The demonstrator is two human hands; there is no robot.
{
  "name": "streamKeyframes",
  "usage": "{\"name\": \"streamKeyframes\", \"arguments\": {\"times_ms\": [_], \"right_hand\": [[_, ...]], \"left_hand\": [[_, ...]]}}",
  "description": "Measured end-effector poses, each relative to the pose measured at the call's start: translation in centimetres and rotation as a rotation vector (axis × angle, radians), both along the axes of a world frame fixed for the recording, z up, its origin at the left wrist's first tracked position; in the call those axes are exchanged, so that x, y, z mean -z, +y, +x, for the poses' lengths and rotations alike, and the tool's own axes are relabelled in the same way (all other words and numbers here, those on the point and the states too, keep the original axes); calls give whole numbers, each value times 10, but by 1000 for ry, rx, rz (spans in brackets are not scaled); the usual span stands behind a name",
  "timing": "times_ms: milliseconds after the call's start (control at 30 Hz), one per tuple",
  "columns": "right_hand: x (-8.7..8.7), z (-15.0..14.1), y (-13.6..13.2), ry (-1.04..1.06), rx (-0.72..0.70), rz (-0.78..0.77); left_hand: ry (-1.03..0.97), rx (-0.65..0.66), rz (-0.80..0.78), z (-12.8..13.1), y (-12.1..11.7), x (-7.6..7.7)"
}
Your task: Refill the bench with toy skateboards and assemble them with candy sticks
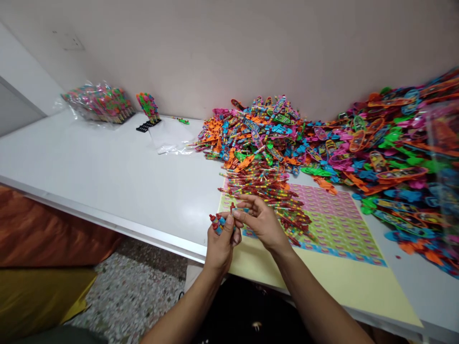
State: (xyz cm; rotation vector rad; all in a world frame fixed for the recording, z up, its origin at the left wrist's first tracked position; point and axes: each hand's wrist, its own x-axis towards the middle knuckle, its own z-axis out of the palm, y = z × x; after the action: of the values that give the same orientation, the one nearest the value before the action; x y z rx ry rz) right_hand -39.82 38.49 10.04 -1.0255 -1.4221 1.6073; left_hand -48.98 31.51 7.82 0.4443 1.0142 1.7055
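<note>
My left hand (pixel 219 243) is closed around a small bundle of thin toy pens (pixel 218 222) with red tips, held over the table's front edge. My right hand (pixel 260 220) is beside it, fingers pinched on one pen (pixel 233 207) at the top of the bundle. Just beyond my hands lies a heap of the same red and multicoloured pens (pixel 272 196) on a sticker sheet (pixel 333 220) printed in pink, green and blue.
A big pile of bright plastic toy skateboards (pixel 322 143) covers the white table (pixel 107 177) at the back and right. A clear bag of packed toys (pixel 98 102), a small toy stack (pixel 147 106) and an empty plastic bag (pixel 168 138) lie at the far left. A yellow sheet (pixel 322 277) overhangs the near edge.
</note>
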Motion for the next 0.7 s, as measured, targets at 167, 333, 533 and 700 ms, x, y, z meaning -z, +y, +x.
{"name": "streamKeyframes", "arguments": {"times_ms": [167, 333, 533, 700], "right_hand": [[1, 2, 5, 68, -206, -55], [4, -2, 5, 85, -162, -85], [0, -3, -1, 73, -302, -103], [0, -5, -3, 13, -187, -103]], "left_hand": [[10, 84, 7, -3, -3, 4], [-8, 122, 45, -4, -4, 2], [-38, 149, 58, -6, -4, 8], [107, 250, 63, -10, -4, 17]]}}
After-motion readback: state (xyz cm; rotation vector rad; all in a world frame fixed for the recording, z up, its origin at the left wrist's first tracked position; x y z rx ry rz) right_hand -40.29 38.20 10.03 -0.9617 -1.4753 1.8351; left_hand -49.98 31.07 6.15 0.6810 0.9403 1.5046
